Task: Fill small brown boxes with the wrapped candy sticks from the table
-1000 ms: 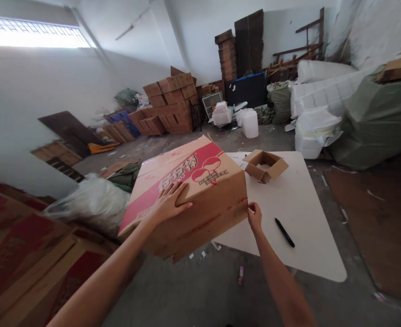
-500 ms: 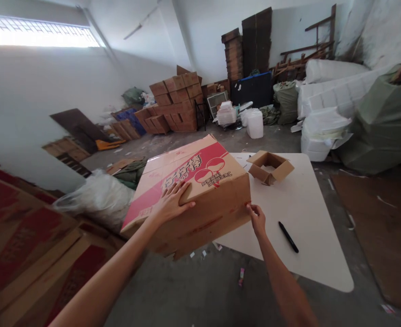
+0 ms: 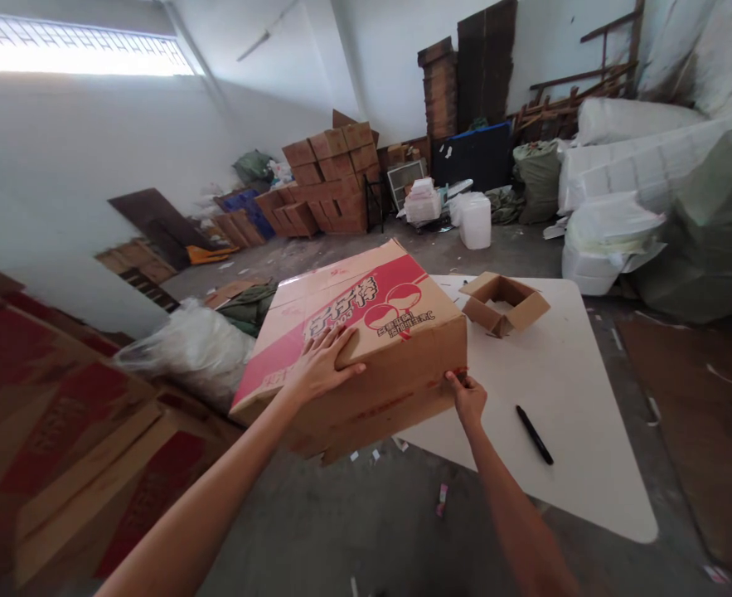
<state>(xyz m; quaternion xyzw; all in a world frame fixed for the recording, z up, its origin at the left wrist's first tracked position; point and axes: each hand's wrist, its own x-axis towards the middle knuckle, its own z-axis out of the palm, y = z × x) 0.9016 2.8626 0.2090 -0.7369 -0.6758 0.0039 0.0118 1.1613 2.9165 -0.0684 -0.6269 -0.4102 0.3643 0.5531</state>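
A large cardboard carton [image 3: 334, 307] with red printing and a picture of two round lollipops rests partly on the white table [image 3: 496, 398], its near-left part jutting past the edge. My left hand [image 3: 325, 365] lies on its top near the front edge, fingers spread and thumb reaching over the edge. At the carton's near right corner, low on the side, my right hand [image 3: 468, 400] is closed, thumb pressed to the cardboard. A small dark and red bit shows at those fingers; what it is I cannot make out. A black marker [image 3: 534, 434] lies right of my right hand.
A small opened cardboard box [image 3: 506, 305] stands on the table behind the carton. More red-printed cartons [image 3: 92, 448] are stacked at my left, beside a clear plastic bag [image 3: 185, 352]. Stacked brown boxes [image 3: 334, 182] and white wrapped rolls [image 3: 639, 166] are farther back.
My right thumb has moved slightly left onto the carton's side, and the hand is turned a little more inward. My left hand stays on top. The whole view has shifted slightly.
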